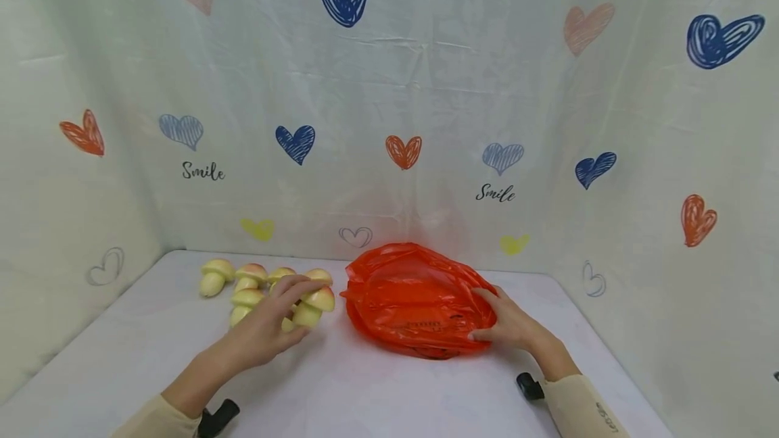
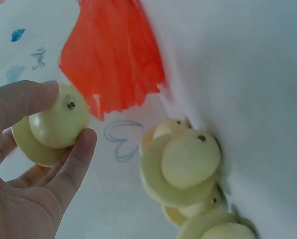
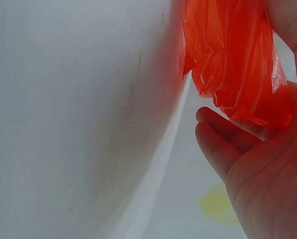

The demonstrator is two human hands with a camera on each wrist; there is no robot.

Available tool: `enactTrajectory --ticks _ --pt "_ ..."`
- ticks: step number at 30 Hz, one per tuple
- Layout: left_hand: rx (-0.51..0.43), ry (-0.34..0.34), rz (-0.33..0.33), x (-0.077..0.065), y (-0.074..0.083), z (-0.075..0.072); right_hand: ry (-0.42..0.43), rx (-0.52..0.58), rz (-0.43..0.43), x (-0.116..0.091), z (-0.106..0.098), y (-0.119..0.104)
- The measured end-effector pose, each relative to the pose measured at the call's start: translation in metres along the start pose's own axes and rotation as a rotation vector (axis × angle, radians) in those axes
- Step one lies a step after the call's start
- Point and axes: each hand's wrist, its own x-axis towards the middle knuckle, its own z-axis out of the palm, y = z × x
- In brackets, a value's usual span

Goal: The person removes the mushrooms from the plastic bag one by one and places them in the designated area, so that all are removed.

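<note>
My left hand (image 1: 264, 330) holds a toy mushroom (image 1: 308, 314) between thumb and fingers, lifted above the table. Its pale yellow-green stem, with a small dark spot at the base, faces the left wrist camera, and the cap is tinged pink. Several similar mushrooms (image 2: 190, 159) stand on the table beside that hand. To their right lies a crumpled red plastic bag (image 1: 414, 299), its mouth spread toward me. The right hand (image 1: 514, 322) grips the bag's right edge, with the thumb on one side and fingers on the other. Some of those fingertips are hidden behind the plastic.
A white table (image 1: 395, 397) carries everything. Behind and at both sides hangs a pale curtain (image 1: 438, 93) printed with hearts and the word Smile. The bag and the rear mushrooms sit near the table's back edge. Dark wrist-camera mounts (image 1: 529, 386) stick out by the sleeves.
</note>
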Motion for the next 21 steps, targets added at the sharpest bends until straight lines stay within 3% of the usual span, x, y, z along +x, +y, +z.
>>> enactTrajectory --ticks 5,21 --pt "0.083 0.022 -0.007 -0.006 -0.009 -0.006 0.001 -0.004 -0.003 0.0 0.0 0.001" --pt "0.095 0.113 0.022 -0.026 -0.041 -0.03 0.004 -0.011 -0.013 0.001 -0.001 0.002"
